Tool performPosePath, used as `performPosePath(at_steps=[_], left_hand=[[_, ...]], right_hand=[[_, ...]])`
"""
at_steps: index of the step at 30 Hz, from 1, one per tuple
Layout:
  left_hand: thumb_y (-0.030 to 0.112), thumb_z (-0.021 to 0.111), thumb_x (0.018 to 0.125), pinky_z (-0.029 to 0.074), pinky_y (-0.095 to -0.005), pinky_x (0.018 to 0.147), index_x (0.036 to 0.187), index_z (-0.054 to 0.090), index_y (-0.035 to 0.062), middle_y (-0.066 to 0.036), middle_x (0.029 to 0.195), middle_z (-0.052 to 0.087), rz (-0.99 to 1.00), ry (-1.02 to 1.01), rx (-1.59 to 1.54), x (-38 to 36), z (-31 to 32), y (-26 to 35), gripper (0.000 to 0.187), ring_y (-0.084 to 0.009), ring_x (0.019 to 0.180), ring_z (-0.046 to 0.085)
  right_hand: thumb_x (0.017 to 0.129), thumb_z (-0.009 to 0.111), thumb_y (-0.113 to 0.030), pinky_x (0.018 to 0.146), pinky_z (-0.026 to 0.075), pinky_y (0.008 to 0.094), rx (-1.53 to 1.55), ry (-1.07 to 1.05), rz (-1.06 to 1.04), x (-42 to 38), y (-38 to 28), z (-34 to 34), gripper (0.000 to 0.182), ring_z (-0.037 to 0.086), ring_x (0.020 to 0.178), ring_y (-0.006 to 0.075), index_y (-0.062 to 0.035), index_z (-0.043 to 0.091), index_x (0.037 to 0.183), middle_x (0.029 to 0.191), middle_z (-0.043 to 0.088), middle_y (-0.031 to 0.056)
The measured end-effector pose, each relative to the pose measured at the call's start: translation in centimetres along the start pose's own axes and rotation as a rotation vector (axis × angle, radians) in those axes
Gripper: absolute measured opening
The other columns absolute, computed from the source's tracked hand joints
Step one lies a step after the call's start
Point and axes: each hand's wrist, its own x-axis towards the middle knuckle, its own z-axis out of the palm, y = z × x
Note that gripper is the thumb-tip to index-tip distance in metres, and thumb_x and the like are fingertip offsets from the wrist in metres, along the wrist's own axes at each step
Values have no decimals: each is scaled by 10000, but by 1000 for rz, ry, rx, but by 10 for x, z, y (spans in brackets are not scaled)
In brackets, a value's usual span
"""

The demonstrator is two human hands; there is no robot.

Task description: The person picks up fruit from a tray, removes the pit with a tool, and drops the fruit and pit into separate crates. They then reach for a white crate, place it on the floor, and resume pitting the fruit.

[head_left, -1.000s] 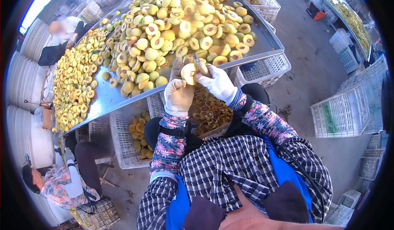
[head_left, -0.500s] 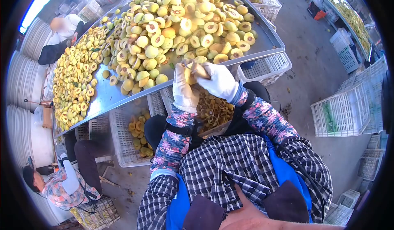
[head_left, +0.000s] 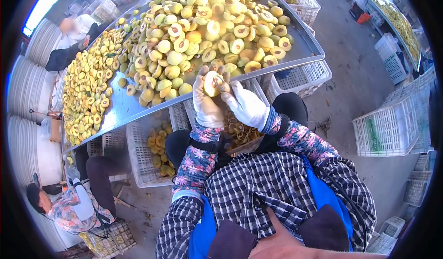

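Note:
My left hand, in a stained white glove, holds a halved yellow fruit with its cut face and brown centre turned up. My right hand, gloved too, is closed at the fruit's right side; its fingertips meet the fruit's edge, and whatever they pinch is too small to make out. Both hands are over the near edge of a metal table heaped with halved fruit. Below my hands, a container of brownish fruit pieces shows partly between my knees.
Under the table stand a white crate of fruit and another white crate. Stacked crates are at the right. One person sits at the lower left, another at the upper left. A second fruit table is at the upper right.
The fruit half in my left hand now shows its cut face upward. My right hand has turned and moved slightly down and right. The whole view has shifted a little.

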Motion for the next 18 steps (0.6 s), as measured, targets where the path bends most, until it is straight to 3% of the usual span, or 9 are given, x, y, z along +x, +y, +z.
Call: performPosePath(at_steps=[5,7,11,13,14,16,17,18], left_hand=[[269,536,932,446,-479,1001,1107,553,79,-113,1119,583,66,-8,15,-4,-7,-4,259,-314,1095,561],[268,532,933,459,-476,986,1112,543,74,-114,1113,584,85,-9,48,-6,-7,-3,264,-311,1079,570],[323,501,964,500,-459,922,1139,509,55,-125,1111,584,-65,7,193,-3,-11,5,320,-300,1037,593],[346,488,974,511,-452,902,1144,500,49,-130,1113,583,-121,9,186,-1,-15,8,341,-296,1028,597],[368,485,975,508,-463,904,1125,510,55,-137,1117,591,-130,13,213,-1,-15,9,348,-314,1034,599],[391,481,975,506,-475,905,1107,520,61,-145,1121,599,-150,12,244,-2,-19,10,357,-333,1040,601],[387,475,980,504,-473,909,1100,521,61,-144,1119,598,-131,27,256,-1,-26,11,351,-333,1057,594],[383,468,984,502,-471,912,1093,522,61,-143,1118,598,-111,38,269,0,-27,12,344,-333,1075,587]], right_hand=[[967,491,-238,659,490,438,227,-31,-178,-1,9,7,344,628,784,410,58,444,1136,837,623,260],[965,489,-250,646,489,444,86,-169,2,-3,3,-2,340,595,695,429,47,428,1120,757,596,221],[972,482,-332,616,489,456,-29,-173,-77,-2,12,-6,436,625,680,394,37,404,1191,792,625,212],[977,469,-400,611,497,441,563,-459,337,1,6,-13,485,629,646,327,25,405,1201,815,638,126],[977,469,-400,611,497,441,565,-455,335,4,4,-17,485,629,646,327,25,405,1201,815,638,126],[978,457,-444,635,513,411,643,-557,550,5,2,-23,524,631,666,269,7,415,1241,843,640,60],[974,472,-400,645,521,421,505,-431,260,5,9,-18,505,652,675,310,-14,409,1293,859,665,122],[974,472,-400,645,521,421,508,-419,259,5,18,-10,505,652,675,310,-14,409,1293,859,665,122]])
